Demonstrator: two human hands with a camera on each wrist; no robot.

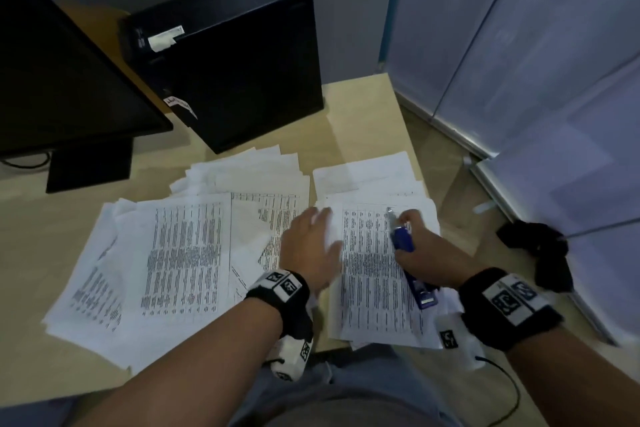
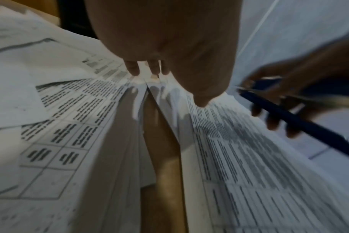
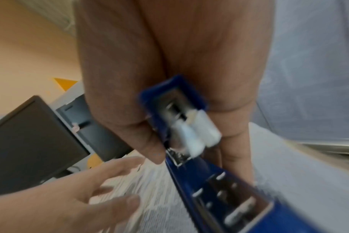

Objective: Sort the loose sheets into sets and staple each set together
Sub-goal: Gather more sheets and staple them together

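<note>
Pale wooden desk (image 1: 363, 107) sitting in an office corner, frosted glass panels off to the right. Going left to right: black monitor (image 1: 62, 73) looming at the far left, black PC tower (image 1: 235, 55) standing behind the paperwork, then a messy fan of printed sheets (image 1: 166, 253) sprawling across the left half of the desk. Separated from it by a thin strip of bare wood showing in the left wrist view, a tidier right-hand stack (image 1: 374, 274) lying with its long axis running away from the body.

Left hand (image 1: 311, 246) hovering or resting, hard to say which, right at the near-left edge of that right-hand stack, fingers straight and spread, gripping nothing. Right hand (image 1: 422, 246) sitting just beside it over the same stack, wrapping around a blue stapler (image 1: 412, 270), which is hinged open, the metal staple rail (image 1: 391, 215) poking up past the fingers and the base angling back toward the wrist.

Probably loading or checking staples rather than stapling yet. Both hands sitting over the same stack, left one nearer the inner edge, so likely squaring up a set there and feeding a corner rightward to the stapler. Black cloth (image 1: 540, 250) lying off the desk's right side.
</note>
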